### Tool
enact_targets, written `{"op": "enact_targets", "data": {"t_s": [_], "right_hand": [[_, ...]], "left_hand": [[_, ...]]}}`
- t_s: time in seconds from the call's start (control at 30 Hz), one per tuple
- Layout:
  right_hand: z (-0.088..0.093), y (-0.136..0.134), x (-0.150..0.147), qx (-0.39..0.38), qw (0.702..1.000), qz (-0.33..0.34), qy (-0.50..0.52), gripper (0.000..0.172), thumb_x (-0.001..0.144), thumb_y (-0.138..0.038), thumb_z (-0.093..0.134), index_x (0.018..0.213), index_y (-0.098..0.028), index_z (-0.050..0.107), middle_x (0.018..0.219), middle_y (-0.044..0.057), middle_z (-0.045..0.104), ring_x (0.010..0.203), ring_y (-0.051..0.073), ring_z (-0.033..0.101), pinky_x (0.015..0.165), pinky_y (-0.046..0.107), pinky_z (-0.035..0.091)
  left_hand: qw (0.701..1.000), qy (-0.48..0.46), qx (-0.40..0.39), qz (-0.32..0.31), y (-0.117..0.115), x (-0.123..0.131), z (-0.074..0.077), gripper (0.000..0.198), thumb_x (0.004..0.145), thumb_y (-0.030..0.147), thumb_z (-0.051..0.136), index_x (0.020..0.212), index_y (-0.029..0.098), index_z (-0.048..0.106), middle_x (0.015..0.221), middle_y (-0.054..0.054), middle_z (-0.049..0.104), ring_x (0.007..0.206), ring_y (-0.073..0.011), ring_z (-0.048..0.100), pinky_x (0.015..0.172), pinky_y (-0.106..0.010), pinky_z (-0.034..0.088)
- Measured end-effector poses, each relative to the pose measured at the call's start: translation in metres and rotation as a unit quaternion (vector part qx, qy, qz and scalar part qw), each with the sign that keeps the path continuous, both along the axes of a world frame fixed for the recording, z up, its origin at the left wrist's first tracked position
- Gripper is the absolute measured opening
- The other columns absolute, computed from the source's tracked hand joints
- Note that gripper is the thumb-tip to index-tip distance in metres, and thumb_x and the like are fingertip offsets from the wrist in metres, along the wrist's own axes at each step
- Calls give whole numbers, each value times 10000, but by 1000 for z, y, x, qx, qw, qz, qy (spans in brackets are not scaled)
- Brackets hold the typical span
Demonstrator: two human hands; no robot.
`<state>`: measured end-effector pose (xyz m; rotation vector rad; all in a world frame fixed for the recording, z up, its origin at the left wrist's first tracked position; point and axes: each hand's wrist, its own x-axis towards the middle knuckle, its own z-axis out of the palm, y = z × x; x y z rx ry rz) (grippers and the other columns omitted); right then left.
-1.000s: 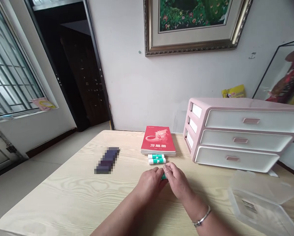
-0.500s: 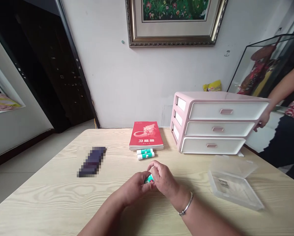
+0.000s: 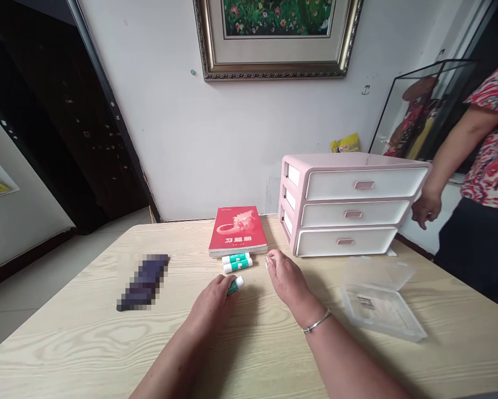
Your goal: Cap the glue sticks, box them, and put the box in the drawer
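My left hand [image 3: 213, 302] is closed round a green and white glue stick [image 3: 235, 285], whose white end points to the upper right just above the wooden table [image 3: 86, 338]. My right hand [image 3: 284, 277] is a short way to its right, fingers curled and pinching a small white piece [image 3: 268, 261] at the fingertips. A silver bracelet [image 3: 315, 322] is on that wrist. Two more glue sticks [image 3: 237, 262] lie side by side just beyond my hands, in front of a red book [image 3: 238, 231].
A pink three-drawer unit [image 3: 349, 202] stands at the back right. A clear plastic box [image 3: 380, 299] with its lid open lies right of my right arm. A blurred dark object [image 3: 143, 281] lies to the left. Another person [image 3: 477, 183] stands at the right, one hand by the drawers.
My hands have come apart: the left keeps the glue stick and the right has pulled away to the upper right with a small white piece. My view has swung right, showing more of the other person.
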<state>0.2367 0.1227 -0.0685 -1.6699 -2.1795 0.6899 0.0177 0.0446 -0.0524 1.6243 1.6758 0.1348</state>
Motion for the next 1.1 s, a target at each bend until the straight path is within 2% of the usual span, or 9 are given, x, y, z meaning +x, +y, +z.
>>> {"op": "enact_targets", "data": {"t_s": [0.13,0.2,0.33,0.53,0.63,0.8,0.93,1.03,1.1], "right_hand": [[-11,1,4,-11,1000,-14,-23,180,971,-263,487,1091,-140,541,1019,59,588,972,191,534,851,295,361],[-18,1,4,-21,999,-15,-31,208,943,-223,528,1128,-133,554,1069,76,576,1021,203,521,896,300,362],[-26,-2,0,-46,998,7,-30,257,916,-172,548,1170,-138,568,1111,69,573,1051,196,517,922,294,375],[-26,-3,-7,-56,998,12,-29,322,874,-202,617,1192,-154,596,1104,56,588,1070,211,514,945,320,378],[-24,-2,-9,-43,999,-7,-19,358,914,-269,558,1240,-122,576,1145,77,582,1101,214,514,968,323,379],[-21,0,-8,-11,998,-57,6,356,929,-261,489,1245,-127,580,1168,67,584,1121,207,513,982,319,380],[-20,2,-6,-13,995,-95,28,322,907,-191,489,1195,-120,615,1114,63,608,1075,194,541,944,297,394],[-20,2,-6,-14,993,-110,49,312,920,-192,450,1168,-126,627,1105,53,621,1030,179,559,906,288,405],[-19,2,-6,-8,991,-117,58,314,924,-198,431,1156,-134,632,1114,46,622,1018,171,561,903,288,404]], "left_hand": [[996,68,24,-49,14,8,-3,394,949,293,496,1326,199,562,1230,-68,530,1159,-224,471,986,-325,349],[992,99,41,-64,22,11,-9,417,924,271,533,1334,204,573,1208,-75,545,1157,-248,466,989,-358,357],[990,94,64,-79,32,14,-22,380,933,325,537,1290,219,617,1147,-71,575,1134,-253,477,967,-376,376],[985,86,142,-47,30,6,-31,427,944,436,538,1289,199,620,1186,-46,572,1147,-209,460,1021,-340,332],[982,98,162,-6,39,1,-29,353,993,353,445,1228,182,645,1183,-51,569,1121,-185,474,1014,-315,330],[990,124,71,3,61,-1,-31,334,887,241,475,1150,194,676,1118,-67,592,1080,-242,504,936,-350,387],[991,131,26,-31,75,-4,-33,328,847,287,481,1077,215,704,1056,-74,624,986,-252,553,816,-354,406],[989,132,-14,-65,82,-5,-28,278,818,367,534,995,236,703,932,-55,652,814,-251,581,634,-334,357],[986,146,-22,-81,85,-5,-23,245,808,389,571,941,221,691,901,-59,650,803,-264,580,613,-333,333]]}}
